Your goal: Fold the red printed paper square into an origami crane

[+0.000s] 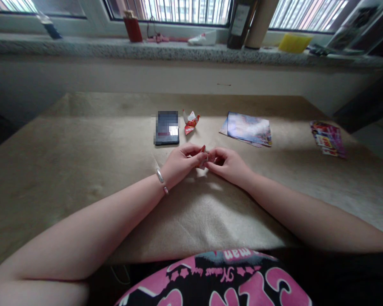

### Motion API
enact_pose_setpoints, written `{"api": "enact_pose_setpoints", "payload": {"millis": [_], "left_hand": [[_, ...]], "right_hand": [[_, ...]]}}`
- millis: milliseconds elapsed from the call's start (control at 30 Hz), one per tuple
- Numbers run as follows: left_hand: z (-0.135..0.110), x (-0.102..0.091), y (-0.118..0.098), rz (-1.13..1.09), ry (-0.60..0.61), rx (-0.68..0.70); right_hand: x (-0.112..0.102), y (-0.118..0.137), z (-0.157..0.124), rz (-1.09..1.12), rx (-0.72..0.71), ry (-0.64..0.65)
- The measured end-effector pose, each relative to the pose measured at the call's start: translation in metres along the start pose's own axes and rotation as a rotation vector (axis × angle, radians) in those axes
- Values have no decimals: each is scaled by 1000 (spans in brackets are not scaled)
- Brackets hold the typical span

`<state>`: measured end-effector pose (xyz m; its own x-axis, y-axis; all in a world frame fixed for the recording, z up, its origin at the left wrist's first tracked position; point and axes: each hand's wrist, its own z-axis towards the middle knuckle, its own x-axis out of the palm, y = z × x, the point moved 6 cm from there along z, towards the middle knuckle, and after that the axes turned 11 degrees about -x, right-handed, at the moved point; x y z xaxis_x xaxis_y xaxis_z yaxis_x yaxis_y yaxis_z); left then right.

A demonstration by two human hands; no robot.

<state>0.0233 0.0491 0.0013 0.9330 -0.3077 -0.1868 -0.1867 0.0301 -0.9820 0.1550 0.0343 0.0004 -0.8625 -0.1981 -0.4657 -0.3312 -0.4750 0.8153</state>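
Near the middle of the table, my left hand (185,161) pinches a small folded piece of red and white paper (202,165). My right hand (228,163) grips the same paper from the other side, thumb and fingertips pressed together. Much of the paper is covered by my fingers, so its full shape cannot be made out. Just beyond my hands stands a folded red and white paper crane (191,123). To its left lies a dark phone-like device (167,127), its screen blurred out.
Glossy printed sheets (249,128) lie at the back right, and colourful packets (328,139) sit by the right edge. The table (67,170) meets a wall below a stone windowsill (178,50), which carries a red container (132,26), a yellow block (294,43) and tall cylinders.
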Motion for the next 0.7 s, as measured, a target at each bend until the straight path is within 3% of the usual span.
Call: {"api": "enact_pose_setpoints", "payload": {"millis": [200,500,700], "left_hand": [[-1,5,2,-113,87,-12],[1,3,0,231,71,67],[-3,5,-4,291,101,107]], "right_hand": [[-6,-4,2,11,33,-58],[-10,-7,2,-19,23,-83],[-8,-6,1,143,-24,-81]]}}
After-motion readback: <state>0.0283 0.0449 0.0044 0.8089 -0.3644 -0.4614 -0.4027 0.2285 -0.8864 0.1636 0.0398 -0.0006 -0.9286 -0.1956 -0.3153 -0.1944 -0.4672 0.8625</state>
